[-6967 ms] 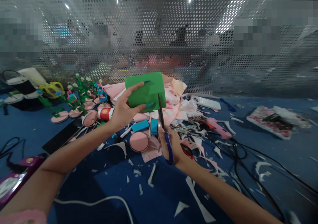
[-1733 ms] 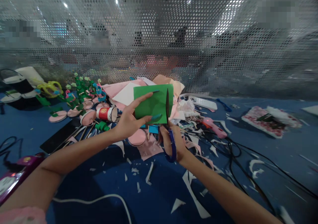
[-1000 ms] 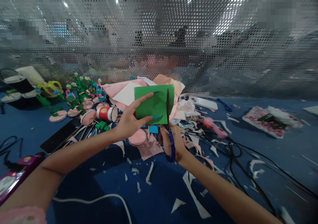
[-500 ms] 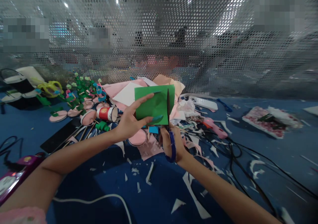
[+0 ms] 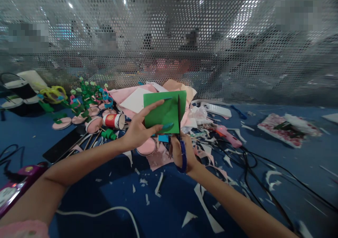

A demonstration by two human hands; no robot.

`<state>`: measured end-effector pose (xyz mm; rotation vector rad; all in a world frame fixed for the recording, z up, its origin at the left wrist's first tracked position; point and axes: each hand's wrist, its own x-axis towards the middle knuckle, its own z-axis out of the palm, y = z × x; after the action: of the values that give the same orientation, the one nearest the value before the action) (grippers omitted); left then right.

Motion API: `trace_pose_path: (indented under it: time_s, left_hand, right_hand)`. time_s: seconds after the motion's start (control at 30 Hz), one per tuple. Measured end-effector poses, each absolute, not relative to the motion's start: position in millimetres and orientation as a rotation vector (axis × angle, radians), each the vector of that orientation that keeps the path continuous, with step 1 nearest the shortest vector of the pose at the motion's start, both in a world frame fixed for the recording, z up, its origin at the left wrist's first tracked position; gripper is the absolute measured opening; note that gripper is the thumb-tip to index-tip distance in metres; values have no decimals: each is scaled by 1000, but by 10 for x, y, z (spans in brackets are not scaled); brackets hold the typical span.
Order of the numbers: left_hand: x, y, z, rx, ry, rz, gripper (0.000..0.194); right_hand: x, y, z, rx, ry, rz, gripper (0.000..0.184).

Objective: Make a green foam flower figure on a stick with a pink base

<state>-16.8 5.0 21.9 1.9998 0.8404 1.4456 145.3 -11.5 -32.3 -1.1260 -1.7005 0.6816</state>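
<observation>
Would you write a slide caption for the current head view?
The left hand holds green paper while the right hand works scissors.

The green sheet (image 5: 161, 113) in the middle of the frame looks like smooth, matt paper or thin foam. The scissors' ring handle (image 5: 183, 156) looks like slightly glossy blue plastic. Behind rises a perforated panel (image 5: 158, 30) with a metallic grey sheen. The glue gun (image 5: 229, 136) right of centre is smooth pink plastic, and the printed cup (image 5: 113, 121) left of centre appears to be paper. At lower left, the purple object (image 5: 23, 181) has a glossy, plastic-looking shell.
</observation>
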Motion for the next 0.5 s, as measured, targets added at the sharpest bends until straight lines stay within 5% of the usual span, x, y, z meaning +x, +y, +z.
trace_pose_path:
  time_s: [0.5]
  left_hand:
    - [-153,33,214,1963,851,1438,59]
  right_hand:
    - [1429,-109,-369,-1099,-1667,669,29]
